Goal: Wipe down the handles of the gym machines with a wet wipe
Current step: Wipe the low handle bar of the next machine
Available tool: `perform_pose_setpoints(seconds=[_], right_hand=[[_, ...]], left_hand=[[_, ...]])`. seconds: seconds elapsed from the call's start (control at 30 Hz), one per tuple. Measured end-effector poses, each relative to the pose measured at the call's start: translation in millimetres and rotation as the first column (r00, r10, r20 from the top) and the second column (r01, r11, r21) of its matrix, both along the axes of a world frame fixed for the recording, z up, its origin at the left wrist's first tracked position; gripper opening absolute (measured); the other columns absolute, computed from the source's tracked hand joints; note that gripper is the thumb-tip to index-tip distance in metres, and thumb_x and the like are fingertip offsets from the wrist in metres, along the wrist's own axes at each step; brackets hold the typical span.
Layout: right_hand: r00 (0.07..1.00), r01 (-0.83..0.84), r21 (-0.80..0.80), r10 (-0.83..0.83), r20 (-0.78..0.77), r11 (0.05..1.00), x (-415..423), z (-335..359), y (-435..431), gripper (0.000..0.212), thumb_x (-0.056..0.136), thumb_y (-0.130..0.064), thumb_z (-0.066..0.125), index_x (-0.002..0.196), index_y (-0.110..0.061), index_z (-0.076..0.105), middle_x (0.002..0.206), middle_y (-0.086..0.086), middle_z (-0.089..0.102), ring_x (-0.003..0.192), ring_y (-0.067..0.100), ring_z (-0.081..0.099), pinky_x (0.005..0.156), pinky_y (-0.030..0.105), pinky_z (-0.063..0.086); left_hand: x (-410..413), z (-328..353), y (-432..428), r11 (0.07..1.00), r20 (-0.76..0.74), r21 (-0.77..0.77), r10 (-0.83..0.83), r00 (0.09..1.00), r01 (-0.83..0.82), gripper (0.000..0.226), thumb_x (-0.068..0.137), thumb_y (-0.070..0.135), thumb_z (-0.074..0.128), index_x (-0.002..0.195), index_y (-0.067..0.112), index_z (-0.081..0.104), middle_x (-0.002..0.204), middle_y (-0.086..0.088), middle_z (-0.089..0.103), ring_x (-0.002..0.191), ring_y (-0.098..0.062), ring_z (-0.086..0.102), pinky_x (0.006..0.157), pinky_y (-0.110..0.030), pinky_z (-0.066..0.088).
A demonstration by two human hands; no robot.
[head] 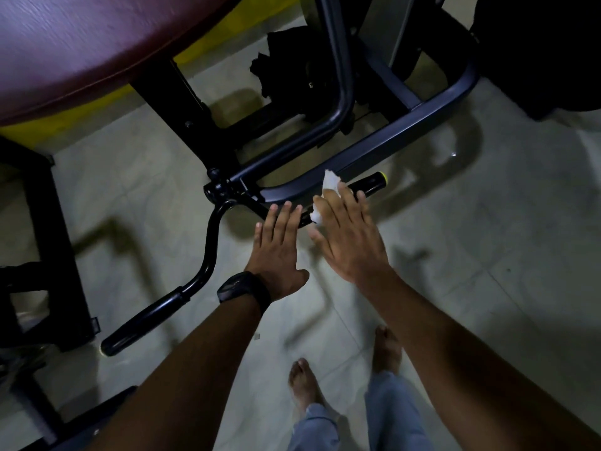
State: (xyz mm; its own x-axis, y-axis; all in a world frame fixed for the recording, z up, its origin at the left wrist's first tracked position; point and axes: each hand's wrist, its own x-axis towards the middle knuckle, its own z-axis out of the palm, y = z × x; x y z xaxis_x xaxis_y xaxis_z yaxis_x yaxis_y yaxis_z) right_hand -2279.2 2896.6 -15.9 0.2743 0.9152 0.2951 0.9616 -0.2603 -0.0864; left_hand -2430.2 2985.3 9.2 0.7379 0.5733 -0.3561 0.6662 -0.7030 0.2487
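A black bent bar hangs from the machine's pivot (217, 189). Its right grip (370, 184) has a yellow end cap, and its left grip (143, 320) points down toward the floor. My right hand (348, 236) lies flat over the right grip and presses a white wet wipe (330, 184) against it; the wipe shows above and beside my fingers. My left hand (278, 245), with a black watch on its wrist, rests palm down on the bar just left of the right hand, its fingers straight and holding nothing.
A maroon padded seat (84, 50) fills the upper left. The dark machine frame (374, 144) and its legs stand behind the bar. A black stand (48, 242) is at the left. Pale floor tiles and my bare feet (305, 385) lie below.
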Motion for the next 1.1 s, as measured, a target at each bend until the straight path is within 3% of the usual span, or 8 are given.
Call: perform_pose_setpoints(seconds=[0.17, 0.3, 0.47, 0.6, 0.73, 0.87, 1.0, 1.1], right_hand=[[0.992, 0.115, -0.134, -0.122, -0.039, 0.984, 17, 26, 36, 0.051, 0.103, -0.051, 0.029, 0.103, -0.013, 0.063, 0.101, 0.009, 0.063, 0.105, 0.028, 0.056, 0.121, 0.050, 0.019], [0.996, 0.075, -0.163, -0.082, -0.040, 0.984, 11, 17, 18, 0.052, 0.103, -0.053, 0.028, 0.118, -0.013, 0.058, 0.118, 0.010, 0.059, 0.122, 0.030, 0.049, 0.121, 0.051, 0.017], [0.978, 0.184, -0.245, -0.202, -0.051, 0.952, 33, 35, 40, 0.059, 0.105, -0.053, 0.020, 0.099, -0.015, 0.066, 0.100, 0.007, 0.067, 0.106, 0.027, 0.060, 0.121, 0.056, 0.011], [0.981, 0.184, -0.181, -0.192, -0.029, 0.966, 31, 17, 9, 0.055, 0.104, -0.055, 0.023, 0.125, -0.014, 0.053, 0.130, 0.010, 0.055, 0.132, 0.031, 0.043, 0.119, 0.059, 0.014], [0.979, 0.169, -0.178, -0.185, -0.080, 0.969, 35, 22, 18, 0.056, 0.103, -0.056, 0.026, 0.122, -0.012, 0.055, 0.122, 0.011, 0.057, 0.126, 0.031, 0.046, 0.117, 0.058, 0.022], [0.981, 0.167, -0.114, -0.176, -0.075, 0.979, 33, 11, 8, 0.057, 0.103, -0.056, 0.024, 0.127, -0.013, 0.053, 0.132, 0.010, 0.054, 0.138, 0.031, 0.039, 0.119, 0.057, 0.016], [0.958, 0.229, -0.155, -0.251, -0.138, 0.961, 43, 26, 28, 0.056, 0.104, -0.053, 0.020, 0.108, -0.015, 0.060, 0.111, 0.007, 0.062, 0.116, 0.026, 0.053, 0.116, 0.057, 0.024], [0.943, 0.287, -0.145, -0.306, -0.132, 0.947, 34, 16, 19, 0.054, 0.105, -0.052, 0.018, 0.118, -0.016, 0.057, 0.125, 0.007, 0.058, 0.133, 0.028, 0.043, 0.117, 0.057, 0.021]], left_hand=[[1, -3, 1, 1.000, 0.003, 0.000, 0.008, 1.000, -0.008, 0.124, 0.072, 0.041, 0.070, 0.156, 0.023, -0.019, 0.165, 0.003, -0.022, 0.150, -0.020, -0.027, 0.121, -0.048, -0.009], [-1, -3, 1, 1.000, -0.005, 0.012, 0.004, 1.000, -0.004, 0.124, 0.073, 0.042, 0.070, 0.156, 0.023, -0.020, 0.165, 0.002, -0.022, 0.150, -0.020, -0.026, 0.122, -0.050, -0.007], [0, -3, 1, 1.000, -0.004, 0.004, 0.009, 1.000, -0.009, 0.124, 0.072, 0.041, 0.069, 0.156, 0.023, -0.020, 0.165, 0.003, -0.023, 0.150, -0.020, -0.027, 0.120, -0.048, -0.010], [0, -3, 0, 1.000, -0.005, 0.001, 0.020, 1.000, -0.020, 0.124, 0.072, 0.040, 0.070, 0.156, 0.023, -0.019, 0.164, 0.003, -0.024, 0.149, -0.020, -0.028, 0.121, -0.050, -0.008], [2, -3, -2, 0.999, 0.003, -0.004, 0.033, 0.999, -0.033, 0.123, 0.072, 0.039, 0.070, 0.156, 0.025, -0.019, 0.164, 0.004, -0.025, 0.149, -0.019, -0.029, 0.120, -0.049, -0.010], [1, -2, -2, 0.999, -0.002, 0.004, 0.033, 0.999, -0.033, 0.123, 0.072, 0.039, 0.070, 0.156, 0.024, -0.019, 0.164, 0.003, -0.023, 0.149, -0.020, -0.028, 0.121, -0.049, -0.008], [3, -1, -1, 0.999, 0.008, 0.000, 0.035, 0.999, -0.035, 0.123, 0.071, 0.038, 0.071, 0.157, 0.023, -0.016, 0.165, 0.002, -0.021, 0.150, -0.021, -0.026, 0.121, -0.049, -0.008], [2, 0, -3, 0.999, 0.004, -0.002, 0.042, 0.999, -0.042, 0.123, 0.072, 0.037, 0.071, 0.157, 0.023, -0.016, 0.165, 0.002, -0.021, 0.150, -0.021, -0.026, 0.120, -0.047, -0.010]])
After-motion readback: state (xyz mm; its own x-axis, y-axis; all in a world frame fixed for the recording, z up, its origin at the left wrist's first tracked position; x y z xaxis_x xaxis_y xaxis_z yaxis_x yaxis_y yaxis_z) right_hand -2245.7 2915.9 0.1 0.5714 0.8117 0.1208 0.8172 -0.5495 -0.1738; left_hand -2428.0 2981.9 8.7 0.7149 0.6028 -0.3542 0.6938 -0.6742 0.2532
